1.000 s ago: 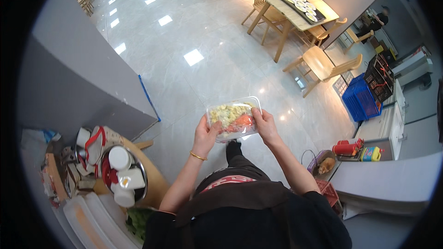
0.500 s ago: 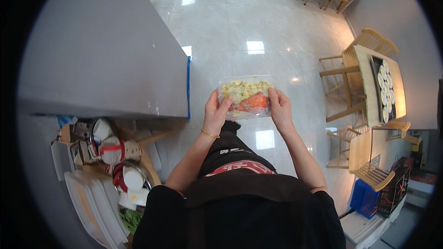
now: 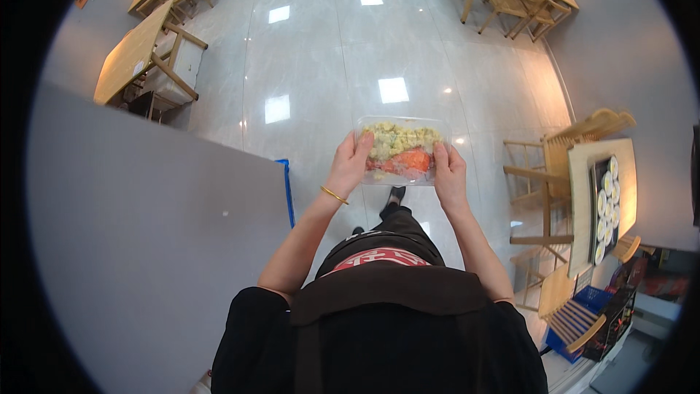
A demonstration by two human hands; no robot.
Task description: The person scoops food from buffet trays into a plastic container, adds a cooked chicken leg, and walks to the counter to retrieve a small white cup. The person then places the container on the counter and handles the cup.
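Note:
Between both hands I carry a clear plastic food container [image 3: 397, 179], held level in front of my body. Inside it lie pale yellow-green chunks of food [image 3: 401, 138] on the far side and an orange-red piece [image 3: 412, 162] on the near side; I cannot tell exactly what foods they are. My left hand [image 3: 351, 160], with a gold bracelet [image 3: 335, 195] at the wrist, grips the container's left end, thumb on top. My right hand [image 3: 450, 174] grips the right end in the same way. The fingers under the container are hidden.
A grey partition [image 3: 175, 233] with a blue-edged end stands close on my left. To the right, a wooden table [image 3: 581, 211] bears a black tray [image 3: 594, 197] of round white items, with wooden chairs [image 3: 561, 157] around it. More tables [image 3: 135, 55] line the far left and far right.
I have stepped forward along the tiled floor, the container still in both hands. The partition's end has slid back, the shelf clutter at lower left is nearly gone, and tables at far left appear.

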